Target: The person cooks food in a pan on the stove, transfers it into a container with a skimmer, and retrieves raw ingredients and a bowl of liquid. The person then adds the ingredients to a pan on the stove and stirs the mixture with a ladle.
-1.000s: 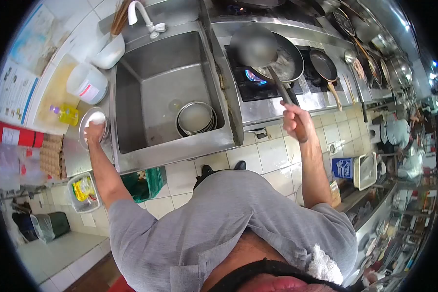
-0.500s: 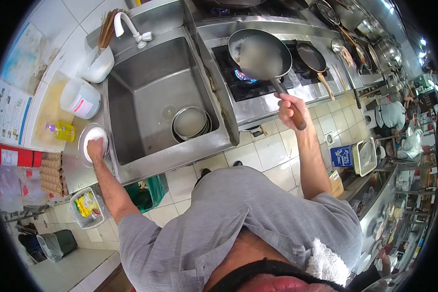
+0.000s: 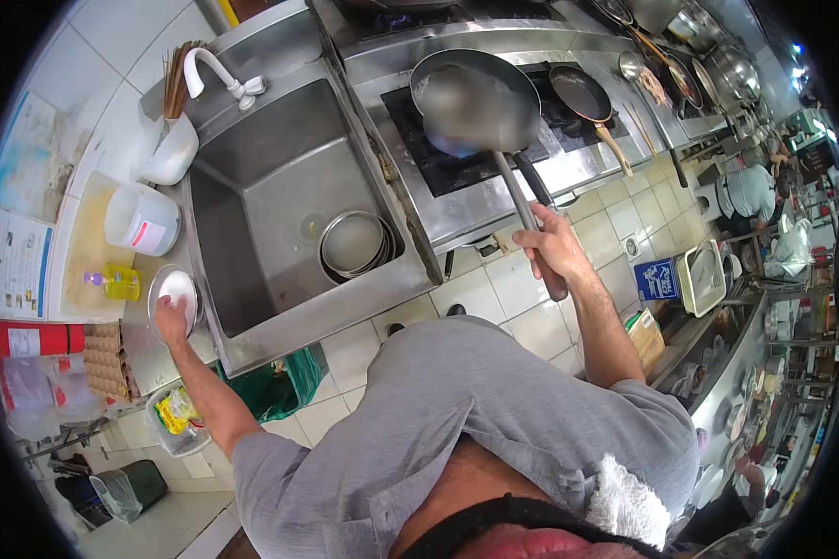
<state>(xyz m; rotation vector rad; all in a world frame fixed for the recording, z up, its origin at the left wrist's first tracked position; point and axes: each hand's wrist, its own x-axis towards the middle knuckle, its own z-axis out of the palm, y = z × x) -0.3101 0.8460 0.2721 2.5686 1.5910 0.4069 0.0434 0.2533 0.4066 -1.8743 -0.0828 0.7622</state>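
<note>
My left hand (image 3: pixel 171 320) reaches into a small round metal bowl (image 3: pixel 155 296) on the counter left of the sink. Its bent fingers touch the white, powder-like contents (image 3: pixel 177 282); whether they pinch any is hidden. My right hand (image 3: pixel 556 247) grips a long-handled cooking utensil (image 3: pixel 518 194) with a metal shaft and brown end. The utensil slants up into a deep dark frying pan (image 3: pixel 529 101) on the stove, where blur hides its head and the food. Beside the shaft, the pan's black handle (image 3: pixel 531 177) sticks out, untouched by my hand.
Between my hands lies a steel sink (image 3: pixel 280 200) with stacked round metal pans (image 3: pixel 354 240) inside. A smaller frying pan (image 3: pixel 580 90) sits right of the large one. A white tub (image 3: pixel 143 219) and a yellow bottle (image 3: pixel 119 281) stand on the left counter. Other people work at far right.
The utensil has swung away from the pan's handle, and both now show separately. My right hand's fingers have loosened somewhat around it. My left hand stays at the bowl; the view has shifted slightly.
</note>
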